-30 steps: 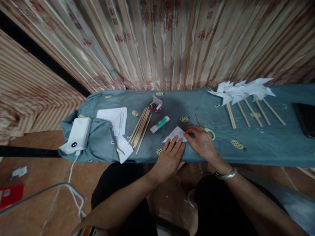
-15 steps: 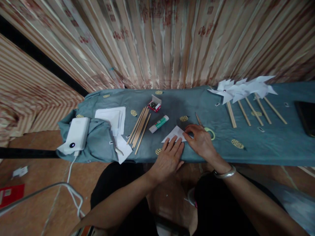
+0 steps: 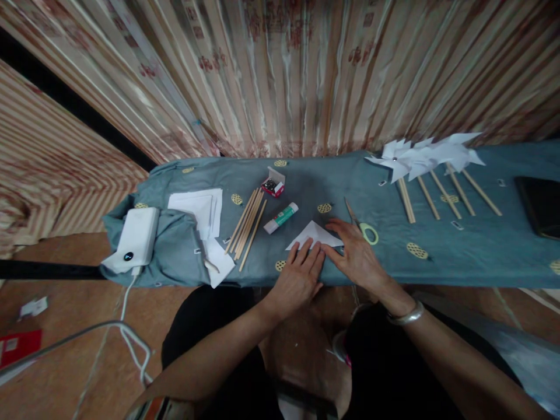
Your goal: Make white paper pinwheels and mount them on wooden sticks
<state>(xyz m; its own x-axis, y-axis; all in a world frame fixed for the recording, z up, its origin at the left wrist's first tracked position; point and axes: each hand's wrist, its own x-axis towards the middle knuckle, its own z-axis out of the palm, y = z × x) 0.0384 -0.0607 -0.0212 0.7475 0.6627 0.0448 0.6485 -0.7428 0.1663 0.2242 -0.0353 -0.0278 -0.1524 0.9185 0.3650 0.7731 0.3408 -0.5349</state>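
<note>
Left hand (image 3: 297,279) flat, right hand (image 3: 359,255) spread, both touch folded paper (image 3: 311,232) between glue stick (image 3: 281,218) and scissors (image 3: 363,227).

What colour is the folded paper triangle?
The folded paper triangle is white; the head view shows it best.

Dim light, faint shadows, slightly soft detail
</note>
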